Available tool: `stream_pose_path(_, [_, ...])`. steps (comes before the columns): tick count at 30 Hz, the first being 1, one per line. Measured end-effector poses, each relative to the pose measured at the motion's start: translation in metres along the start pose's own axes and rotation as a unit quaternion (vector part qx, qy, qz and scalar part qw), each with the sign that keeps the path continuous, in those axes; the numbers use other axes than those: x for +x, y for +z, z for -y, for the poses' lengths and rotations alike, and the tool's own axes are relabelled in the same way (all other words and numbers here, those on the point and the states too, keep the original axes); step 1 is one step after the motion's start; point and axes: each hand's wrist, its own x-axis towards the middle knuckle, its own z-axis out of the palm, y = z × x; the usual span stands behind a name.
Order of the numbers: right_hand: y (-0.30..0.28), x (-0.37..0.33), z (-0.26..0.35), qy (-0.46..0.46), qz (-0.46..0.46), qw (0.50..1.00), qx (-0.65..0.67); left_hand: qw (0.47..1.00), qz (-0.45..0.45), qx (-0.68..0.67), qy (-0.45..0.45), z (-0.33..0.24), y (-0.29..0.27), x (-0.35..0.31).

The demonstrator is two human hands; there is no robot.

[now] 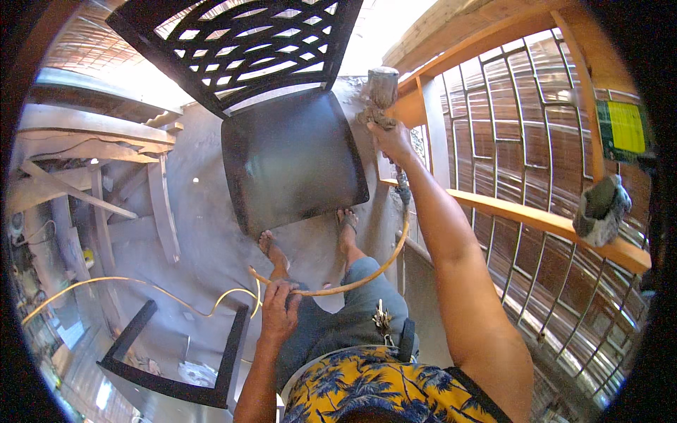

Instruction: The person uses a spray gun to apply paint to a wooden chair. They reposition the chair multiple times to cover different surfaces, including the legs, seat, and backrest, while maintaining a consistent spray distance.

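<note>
My right hand (393, 140) is wrapped round the grip of a spray gun (381, 106) with a cup on top, held out beyond the right edge of a dark chair. A yellowish air hose (384, 266) hangs from the gun's handle and curves back toward me. Near my lap, my left hand (280, 310) is closed on that hose. In front of my bare feet stands the chair, with a smooth black seat (296, 158) and a cut-out lattice backrest (264, 44). A pale haze hangs low around it.
A wooden workbench (92, 137) stands at the left. Behind my left hand is a black frame piece (169, 391), with thin yellow hose (141, 280) trailing on the floor. At the right, a metal grille (522, 155) has a wooden rail (522, 211) carrying a dirty container (603, 210).
</note>
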Motion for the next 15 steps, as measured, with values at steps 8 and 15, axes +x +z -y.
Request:
stream_pose_path(8, [0.011,0.04,0.019,-0.065,0.052,0.996,0.025,0.998,-0.026,0.019,-0.055,-0.024,0.026,0.004])
stream_pose_path(15, [-0.003,-0.023,0.008,-0.014,0.094,0.993,-0.064,0.999,0.002,0.023,-0.035,-0.021,0.03,-0.001])
